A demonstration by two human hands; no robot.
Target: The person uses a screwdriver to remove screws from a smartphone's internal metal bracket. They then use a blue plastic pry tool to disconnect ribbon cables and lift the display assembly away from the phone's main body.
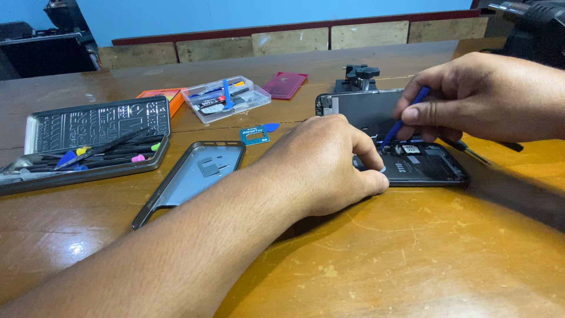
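Nearest, the left hand (329, 162) is closed on the opened black smartphone body (424, 168) flat on the wooden table (412, 253), while a thin blue plastic pry tool (406, 118) is pinched by the right hand (477, 97) among exposed parts, where a slip could probably tear a connector.

On my wooden table (412, 259) an open metal tool tin (88, 141) lies at the far left, a grey phone case (194, 176) beside it. Behind them I see a clear plastic parts box (226, 99), an orange box (170, 97), a maroon card (284, 85), and a small teal card (254, 135).
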